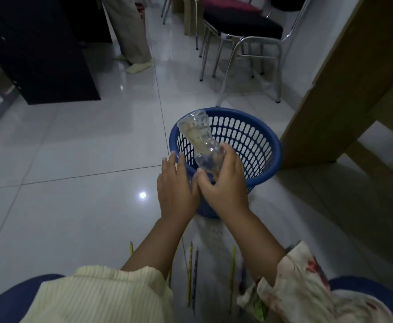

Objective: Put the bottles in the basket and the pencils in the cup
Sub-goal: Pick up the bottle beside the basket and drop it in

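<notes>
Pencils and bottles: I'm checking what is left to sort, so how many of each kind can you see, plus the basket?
Bottles: 1, a clear bottle in the right hand, above the basket.
Pencils: 5 visible on the floor, at and; arms may hide more.
Baskets: 1, blue.
Total: 7.

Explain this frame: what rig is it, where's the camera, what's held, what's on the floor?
There is no robot here. A person works with bare hands, and one wide-angle camera worn on the head looks forward and down. The right hand grips a clear plastic bottle over a blue basket standing on the tiled floor. The left hand is open beside the bottle's lower end. Several pencils lie on the floor between the forearms. No cup is visible. Chairs stand behind.
</notes>
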